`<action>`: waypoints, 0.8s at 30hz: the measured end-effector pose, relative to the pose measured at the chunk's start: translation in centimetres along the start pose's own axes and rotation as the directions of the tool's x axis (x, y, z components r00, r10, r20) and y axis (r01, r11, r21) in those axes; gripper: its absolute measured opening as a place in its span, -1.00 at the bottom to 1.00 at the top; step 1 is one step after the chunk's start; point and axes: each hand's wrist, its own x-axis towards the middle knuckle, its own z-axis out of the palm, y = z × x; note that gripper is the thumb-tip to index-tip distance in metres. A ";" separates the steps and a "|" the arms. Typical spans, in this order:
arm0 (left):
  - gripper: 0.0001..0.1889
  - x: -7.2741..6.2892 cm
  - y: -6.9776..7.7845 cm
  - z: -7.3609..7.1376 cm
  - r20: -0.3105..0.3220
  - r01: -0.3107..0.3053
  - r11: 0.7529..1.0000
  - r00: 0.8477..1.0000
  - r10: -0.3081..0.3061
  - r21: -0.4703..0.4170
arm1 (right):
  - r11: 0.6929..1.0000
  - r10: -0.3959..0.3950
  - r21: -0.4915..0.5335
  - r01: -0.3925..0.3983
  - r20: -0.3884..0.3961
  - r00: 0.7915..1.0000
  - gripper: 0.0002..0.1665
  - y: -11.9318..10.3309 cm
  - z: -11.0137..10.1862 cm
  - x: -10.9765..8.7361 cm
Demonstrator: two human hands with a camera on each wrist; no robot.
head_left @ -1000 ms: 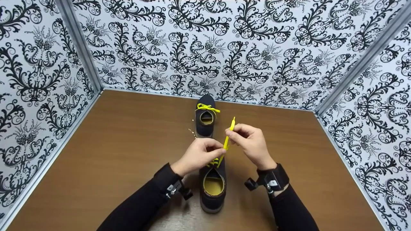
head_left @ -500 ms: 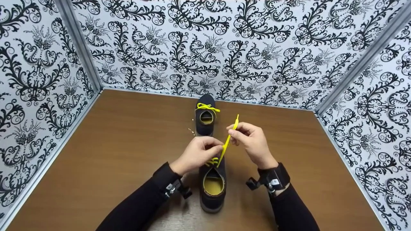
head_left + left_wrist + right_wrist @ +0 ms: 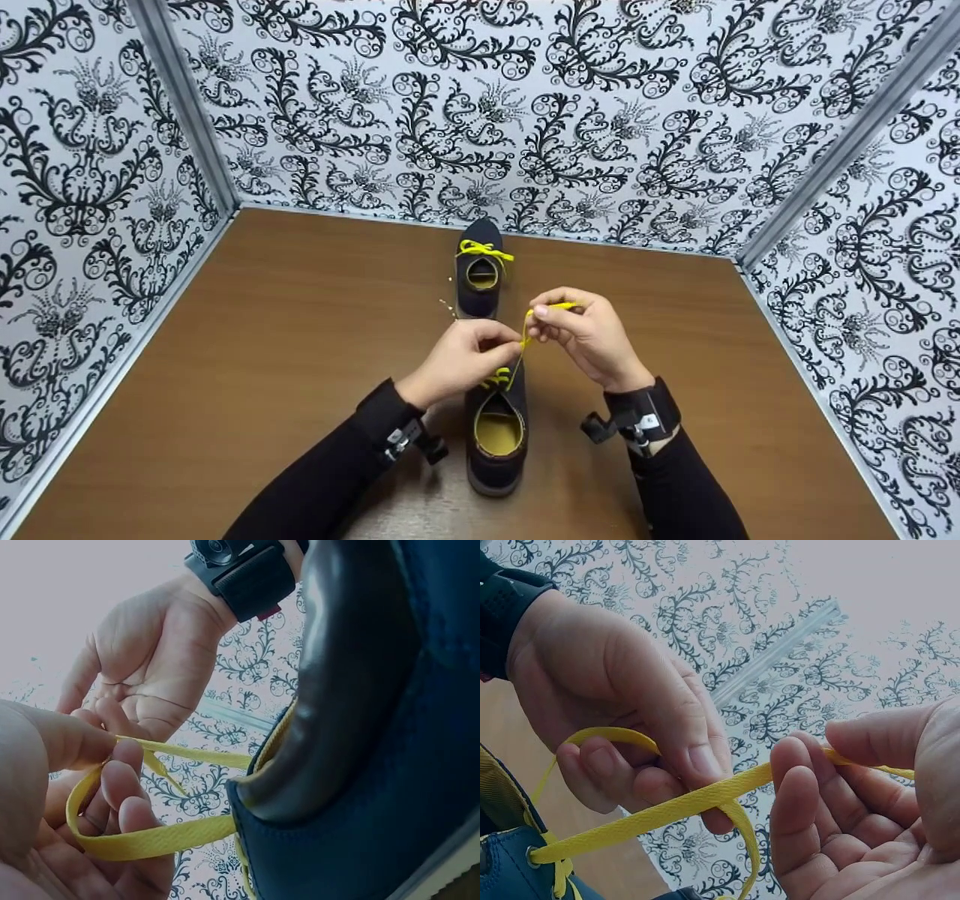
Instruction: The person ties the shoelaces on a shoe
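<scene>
A dark blue shoe [image 3: 495, 476] with yellow laces and a yellow insole stands nearest the person, its toe pointing away. Over its front, my left hand [image 3: 461, 364] pinches yellow lace between thumb and index finger. In the right wrist view, a bent piece of lace curves round behind the left fingers, and a loose end hangs below them. My right hand [image 3: 589, 334], to the right and slightly farther off, pinches the other lace [image 3: 652, 817], which runs from an eyelet past the left fingertips. The left hand covers the shoe's toe in the head view.
A second dark shoe [image 3: 478, 302], its yellow laces tied in a bow, stands directly beyond the first on the brown table [image 3: 315, 300]. Small pale specks lie left of it. Patterned walls [image 3: 480, 112] enclose the table at the back and sides.
The right-hand lace end, which pointed up, now bends over to the right across the right hand. That hand has turned slightly with its fingers closer to the left hand, which stays nearly still.
</scene>
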 end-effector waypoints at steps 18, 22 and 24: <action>-0.89 0.0 0.1 0.0 0.006 0.041 0.998 0.999 -0.040 -0.055 | 0.996 -0.094 -0.016 0.093 -0.103 0.990 -0.62 0.2 -0.3 0.5; -0.87 0.0 0.0 -0.1 -0.007 0.068 0.993 0.998 -0.069 -0.092 | 0.971 -0.101 -0.228 0.069 -0.129 0.987 -0.76 0.3 -0.6 0.5; -0.85 -0.1 0.1 -0.2 -0.008 0.090 0.988 0.996 -0.092 -0.128 | 0.939 -0.089 -0.340 0.044 -0.118 0.989 -0.83 0.3 -0.8 0.4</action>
